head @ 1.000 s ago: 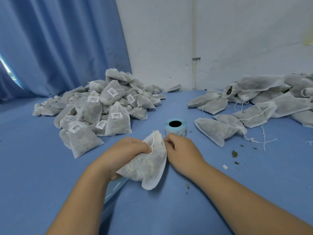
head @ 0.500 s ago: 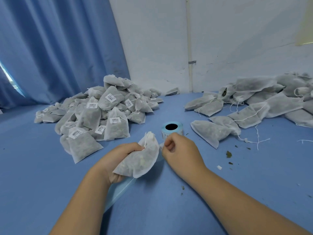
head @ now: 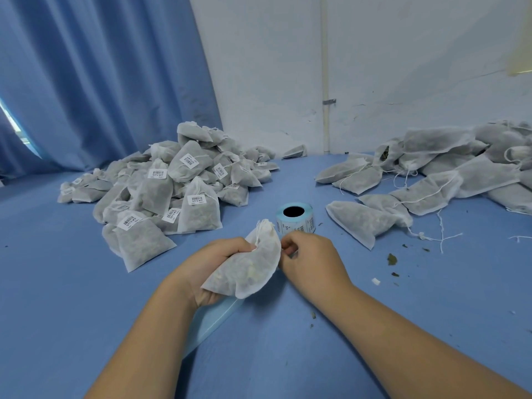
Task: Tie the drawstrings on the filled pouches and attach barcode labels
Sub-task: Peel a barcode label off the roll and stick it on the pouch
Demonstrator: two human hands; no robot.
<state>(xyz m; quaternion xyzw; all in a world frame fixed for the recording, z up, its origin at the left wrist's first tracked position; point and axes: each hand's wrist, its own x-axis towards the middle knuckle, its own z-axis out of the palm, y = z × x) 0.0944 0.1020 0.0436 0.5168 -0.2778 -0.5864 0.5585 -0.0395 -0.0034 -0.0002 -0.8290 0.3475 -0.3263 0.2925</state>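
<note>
On the blue cloth tabletop I see my left grip clutching a white mesh filled pouch at centre, my right grip curled beside it, on what I cannot tell, blue pleated curtain at ten o'clock, scuffed white wall at one.

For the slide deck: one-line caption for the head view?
Left hand grips a filled pouch, right hand curled beside it by the label roll, between labelled pile and unlabelled pile.
</note>
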